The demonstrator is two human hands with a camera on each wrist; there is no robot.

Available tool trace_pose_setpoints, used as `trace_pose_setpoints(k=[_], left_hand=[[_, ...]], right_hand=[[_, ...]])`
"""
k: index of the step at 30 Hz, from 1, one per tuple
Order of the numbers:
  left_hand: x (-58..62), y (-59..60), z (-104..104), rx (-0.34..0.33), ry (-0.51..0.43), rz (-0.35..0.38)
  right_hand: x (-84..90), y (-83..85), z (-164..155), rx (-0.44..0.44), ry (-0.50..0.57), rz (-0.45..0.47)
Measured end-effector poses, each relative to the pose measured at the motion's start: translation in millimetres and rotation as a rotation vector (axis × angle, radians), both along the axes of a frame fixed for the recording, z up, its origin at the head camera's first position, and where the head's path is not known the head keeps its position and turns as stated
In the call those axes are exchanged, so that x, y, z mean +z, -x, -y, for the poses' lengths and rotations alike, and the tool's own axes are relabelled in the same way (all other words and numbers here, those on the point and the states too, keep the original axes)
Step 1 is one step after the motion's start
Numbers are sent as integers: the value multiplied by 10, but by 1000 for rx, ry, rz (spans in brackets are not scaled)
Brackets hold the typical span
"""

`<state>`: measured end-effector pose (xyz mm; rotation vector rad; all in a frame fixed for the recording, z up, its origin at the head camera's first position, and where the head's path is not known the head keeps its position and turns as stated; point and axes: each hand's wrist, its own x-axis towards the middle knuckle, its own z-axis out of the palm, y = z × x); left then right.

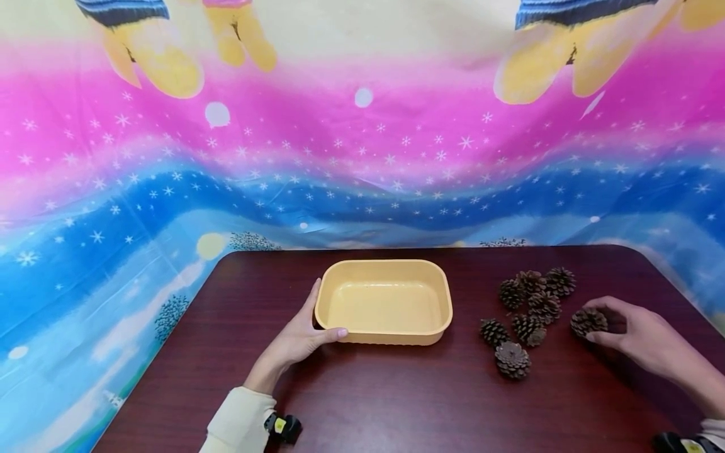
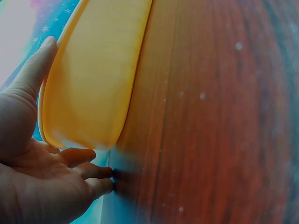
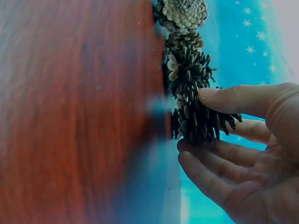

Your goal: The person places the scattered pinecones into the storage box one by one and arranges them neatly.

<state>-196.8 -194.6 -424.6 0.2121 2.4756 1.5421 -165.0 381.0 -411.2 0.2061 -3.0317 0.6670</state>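
A yellow rectangular plastic tub (image 1: 385, 338) stands on the table with its opening up. My left hand (image 1: 297, 336) holds its left front corner, the thumb along the front wall and the fingers at the left end; in the left wrist view the tub's side wall (image 2: 100, 70) shows beside the thumb. Off to the right, my right hand (image 1: 642, 333) grips a brown pine cone (image 1: 589, 322) between thumb and fingers. Seen from the right wrist, this pine cone (image 3: 198, 119) has open scales, and the thumb presses its upper side.
Several other pine cones (image 1: 544, 307) lie in a loose group between the tub and my right hand, one pale cone (image 1: 512, 360) nearest the front. The dark red wooden table (image 1: 396, 396) has rounded back corners. A patterned cloth (image 1: 362, 157) hangs behind it.
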Motion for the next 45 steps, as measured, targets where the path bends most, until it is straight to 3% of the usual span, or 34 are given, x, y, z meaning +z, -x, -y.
trace_pose_setpoints(k=[27,45], left_hand=[[16,5,-38,2,-11,-1],[7,-17,-4,13,-5,5]], right_hand=[[262,73,344,45,-1,-114],[442,180,708,149,67,-191]])
